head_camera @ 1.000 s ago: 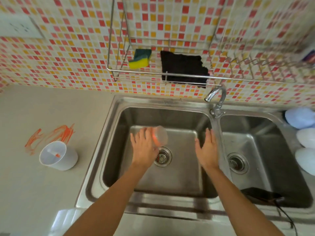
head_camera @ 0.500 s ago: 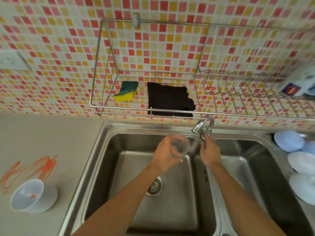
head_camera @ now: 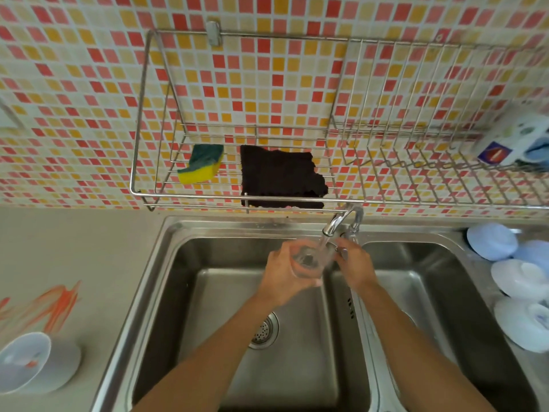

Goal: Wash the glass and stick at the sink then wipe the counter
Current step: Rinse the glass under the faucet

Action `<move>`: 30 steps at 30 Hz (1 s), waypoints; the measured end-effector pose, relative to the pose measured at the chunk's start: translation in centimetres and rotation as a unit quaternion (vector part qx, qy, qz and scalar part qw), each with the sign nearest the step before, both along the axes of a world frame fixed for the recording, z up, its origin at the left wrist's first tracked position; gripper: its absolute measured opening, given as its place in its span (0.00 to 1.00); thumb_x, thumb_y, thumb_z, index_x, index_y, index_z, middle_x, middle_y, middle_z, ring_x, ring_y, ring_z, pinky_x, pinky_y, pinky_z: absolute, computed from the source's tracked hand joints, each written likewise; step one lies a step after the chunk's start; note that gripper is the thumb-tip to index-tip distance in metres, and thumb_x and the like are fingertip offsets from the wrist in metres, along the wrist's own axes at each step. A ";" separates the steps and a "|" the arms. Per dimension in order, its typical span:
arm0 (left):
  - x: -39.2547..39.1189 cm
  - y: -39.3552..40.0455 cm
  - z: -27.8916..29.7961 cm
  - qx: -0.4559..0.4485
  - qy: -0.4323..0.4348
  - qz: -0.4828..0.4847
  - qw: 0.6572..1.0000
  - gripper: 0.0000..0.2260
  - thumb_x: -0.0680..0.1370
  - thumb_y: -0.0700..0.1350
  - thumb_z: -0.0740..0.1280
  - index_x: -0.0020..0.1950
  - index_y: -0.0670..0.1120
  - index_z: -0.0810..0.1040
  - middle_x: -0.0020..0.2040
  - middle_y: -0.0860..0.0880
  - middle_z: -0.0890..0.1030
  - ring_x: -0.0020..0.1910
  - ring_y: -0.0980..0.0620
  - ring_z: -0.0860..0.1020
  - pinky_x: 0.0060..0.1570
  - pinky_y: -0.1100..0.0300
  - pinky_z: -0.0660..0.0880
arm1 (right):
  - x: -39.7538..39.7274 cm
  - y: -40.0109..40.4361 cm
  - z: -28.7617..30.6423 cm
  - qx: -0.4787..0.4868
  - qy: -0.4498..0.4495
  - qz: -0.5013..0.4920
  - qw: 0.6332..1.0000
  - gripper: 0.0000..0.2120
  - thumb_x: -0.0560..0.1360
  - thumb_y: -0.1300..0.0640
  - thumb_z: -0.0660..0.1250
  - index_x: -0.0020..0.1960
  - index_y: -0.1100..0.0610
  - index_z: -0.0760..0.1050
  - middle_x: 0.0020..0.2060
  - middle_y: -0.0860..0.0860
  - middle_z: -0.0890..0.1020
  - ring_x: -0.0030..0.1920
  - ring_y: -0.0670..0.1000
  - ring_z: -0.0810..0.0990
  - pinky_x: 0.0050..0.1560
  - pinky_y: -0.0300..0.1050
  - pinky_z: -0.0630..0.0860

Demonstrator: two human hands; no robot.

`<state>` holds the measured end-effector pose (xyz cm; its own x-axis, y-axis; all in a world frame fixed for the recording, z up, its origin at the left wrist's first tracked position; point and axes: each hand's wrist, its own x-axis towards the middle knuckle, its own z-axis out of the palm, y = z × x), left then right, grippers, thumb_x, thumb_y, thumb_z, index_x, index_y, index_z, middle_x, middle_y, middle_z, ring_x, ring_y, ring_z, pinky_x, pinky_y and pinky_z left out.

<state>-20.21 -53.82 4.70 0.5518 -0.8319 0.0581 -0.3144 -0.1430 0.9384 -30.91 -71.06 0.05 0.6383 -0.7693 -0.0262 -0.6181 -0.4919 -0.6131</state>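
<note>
Now | left hand (head_camera: 282, 273) grips clear round glass (head_camera: 309, 260) | steel tap (head_camera: 337, 221) running

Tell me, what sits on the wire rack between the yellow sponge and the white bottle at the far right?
In the head view, a black cloth lies right of the sponge; past it the rack's slotted wires stand bare up to the white bottle.

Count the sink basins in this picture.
2. The left basin lies under the hands and tap; the right basin sits beside it, partly cut off by the frame.
</note>
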 end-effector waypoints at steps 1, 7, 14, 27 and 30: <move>0.0 0.1 0.1 0.003 0.007 0.004 1.000 0.33 0.60 0.41 0.81 0.60 0.51 0.72 0.57 0.58 0.81 0.54 0.60 0.80 0.56 0.62 0.76 | 0.0 -0.3 0.1 0.000 -0.003 -0.003 1.000 0.15 0.75 0.63 0.67 0.60 0.53 0.77 0.52 0.54 0.81 0.50 0.53 0.81 0.56 0.45 0.76; -0.6 0.2 0.0 0.032 0.019 0.004 0.999 0.31 0.62 0.40 0.81 0.56 0.55 0.69 0.50 0.66 0.76 0.47 0.76 0.75 0.46 0.77 0.70 | 0.6 -0.5 0.1 -0.019 0.003 -0.022 1.000 0.05 0.75 0.60 0.68 0.50 0.56 0.80 0.49 0.55 0.82 0.45 0.52 0.81 0.53 0.46 0.78; -0.6 0.0 -0.1 0.008 0.049 0.029 0.998 0.29 0.62 0.36 0.80 0.58 0.54 0.73 0.52 0.72 0.77 0.54 0.72 0.74 0.49 0.77 0.69 | -0.6 -1.4 0.7 0.000 -0.058 -0.075 0.996 0.04 0.78 0.59 0.63 0.48 0.57 0.76 0.42 0.56 0.82 0.39 0.54 0.79 0.43 0.47 0.76; -1.6 -0.3 -1.2 0.004 0.030 0.022 0.999 0.33 0.60 0.42 0.81 0.60 0.55 0.71 0.60 0.61 0.78 0.58 0.61 0.76 0.54 0.67 0.74 | -0.5 -1.3 0.3 -0.039 -0.045 -0.059 0.996 0.11 0.80 0.57 0.60 0.55 0.60 0.78 0.45 0.61 0.83 0.43 0.62 0.81 0.48 0.52 0.77; -1.8 -0.4 -1.4 0.020 0.029 0.018 0.999 0.34 0.60 0.42 0.81 0.59 0.60 0.70 0.60 0.61 0.77 0.57 0.61 0.76 0.53 0.69 0.74 | -0.5 -1.3 0.3 -0.032 -0.047 -0.056 0.997 0.10 0.80 0.57 0.60 0.55 0.60 0.78 0.45 0.60 0.84 0.42 0.60 0.81 0.49 0.53 0.78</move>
<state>-21.98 -54.26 3.31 0.5822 -0.8130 -0.0079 -0.2536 -0.1908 0.9483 -31.42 -72.39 0.37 0.5465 -0.8336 0.0806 -0.6123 -0.4633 -0.6407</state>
